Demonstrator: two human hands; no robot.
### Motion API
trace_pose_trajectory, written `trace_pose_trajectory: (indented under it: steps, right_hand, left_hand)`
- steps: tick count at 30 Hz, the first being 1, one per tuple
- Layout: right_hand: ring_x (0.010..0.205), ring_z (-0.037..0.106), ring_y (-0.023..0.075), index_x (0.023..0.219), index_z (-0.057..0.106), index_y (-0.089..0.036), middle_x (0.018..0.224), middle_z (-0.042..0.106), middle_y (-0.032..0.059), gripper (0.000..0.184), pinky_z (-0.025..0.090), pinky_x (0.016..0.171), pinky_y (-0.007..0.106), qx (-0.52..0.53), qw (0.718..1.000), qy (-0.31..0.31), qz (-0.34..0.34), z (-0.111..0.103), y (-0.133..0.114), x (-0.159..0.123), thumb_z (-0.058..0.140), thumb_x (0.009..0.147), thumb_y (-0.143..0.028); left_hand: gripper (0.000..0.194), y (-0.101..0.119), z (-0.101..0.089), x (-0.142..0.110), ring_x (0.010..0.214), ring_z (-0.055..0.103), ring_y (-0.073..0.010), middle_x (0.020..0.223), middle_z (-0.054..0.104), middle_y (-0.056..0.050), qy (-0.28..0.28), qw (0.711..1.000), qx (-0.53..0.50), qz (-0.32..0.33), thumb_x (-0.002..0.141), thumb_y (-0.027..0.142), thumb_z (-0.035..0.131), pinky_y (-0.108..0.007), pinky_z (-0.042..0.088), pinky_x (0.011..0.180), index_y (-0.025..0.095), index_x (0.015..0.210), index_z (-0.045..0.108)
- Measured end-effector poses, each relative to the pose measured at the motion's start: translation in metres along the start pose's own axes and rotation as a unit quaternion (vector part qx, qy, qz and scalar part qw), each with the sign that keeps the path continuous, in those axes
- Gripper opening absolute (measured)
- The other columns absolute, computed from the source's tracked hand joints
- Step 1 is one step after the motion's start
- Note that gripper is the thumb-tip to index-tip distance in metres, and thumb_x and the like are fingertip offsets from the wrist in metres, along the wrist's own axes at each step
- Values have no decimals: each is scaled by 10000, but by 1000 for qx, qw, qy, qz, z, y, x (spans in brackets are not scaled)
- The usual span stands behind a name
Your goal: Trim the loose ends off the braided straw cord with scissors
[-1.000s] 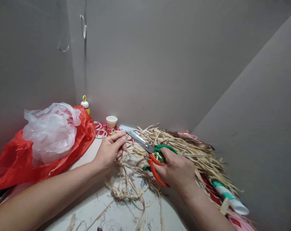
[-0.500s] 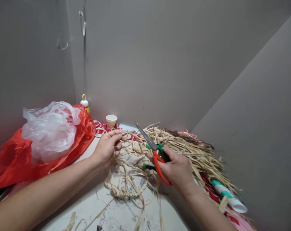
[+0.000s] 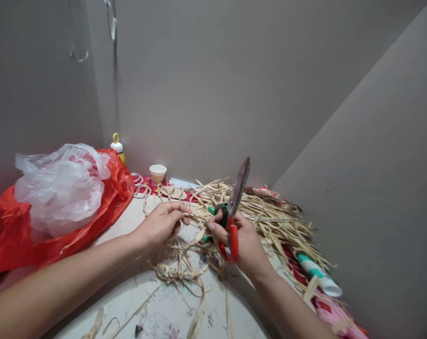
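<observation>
Scissors (image 3: 238, 188) in right hand (image 3: 247, 242), straw strand (image 3: 195, 216) in left hand (image 3: 165, 223)

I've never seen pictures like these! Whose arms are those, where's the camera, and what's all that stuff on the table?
There's no robot here, just a person's two bare hands. All the pictures come from one camera worn on that person's head, so you look forward and down, almost as they do.

The left hand pinches a thin straw-coloured strand. The right hand holds scissors with orange and green handles, blades pointing up.

On the pale table lies a tangled braided cord. Beyond the right hand is a heap of dry strips. Over on the left are a red plastic bag and a cloudy see-through bag. A small cup stands at the back.
</observation>
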State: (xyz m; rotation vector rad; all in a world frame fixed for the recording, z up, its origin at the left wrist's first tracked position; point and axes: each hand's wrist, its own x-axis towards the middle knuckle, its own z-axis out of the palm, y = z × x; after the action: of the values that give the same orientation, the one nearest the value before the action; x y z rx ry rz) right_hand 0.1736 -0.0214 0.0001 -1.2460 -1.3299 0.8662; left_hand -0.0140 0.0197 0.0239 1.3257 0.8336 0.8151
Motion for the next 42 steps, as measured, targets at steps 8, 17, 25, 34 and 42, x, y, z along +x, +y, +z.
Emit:
trace_pose_trajectory:
  steps: [8,17,25,34,42]
  right_hand:
    - [543,538,104,786,546,-197,627,562,-46,282,432,524,230,0,987,-150,49,-13,-12,2,760,627,-287]
    - [537,519,94,773,556,-191,629,539,-48,282,431,516,226,7,981,-190,35,-18,-15,1,768,607,-277]
    - [635,523,134,779,564,-201,727,589,1,341,435,580,258,-114,993,15,-31,-20,-20,8,725,633,-463]
    - [476,448,126,682,461,-235,535,505,-41,293,303,472,236,-446,879,8,-167,-9,-11,-6,590,743,-491]
    - [568,553,177,775,464,-226,624,580,7,287,256,509,262,-621,746,82,-226,-11,6,1,513,807,-507]
  left_hand:
    - [244,-3,0,-3,751,555,-114,860,656,-22,-99,985,109,90,742,112,523,-240,413,685,163,939,657]
    - [130,1,4,-9,390,423,-42,622,635,-15,-195,971,-91,-101,713,234,685,-173,315,388,135,781,634]
    - [46,-7,-1,5,432,524,-50,720,682,-58,1,963,-261,-67,749,84,611,-140,391,381,117,774,592]
    - [31,15,-15,6,492,556,-59,823,693,-81,145,946,-281,73,795,99,585,-144,397,397,106,825,583]
    - [136,12,-10,4,551,606,-94,746,681,-56,162,956,-218,112,754,151,650,-168,438,438,94,873,682]
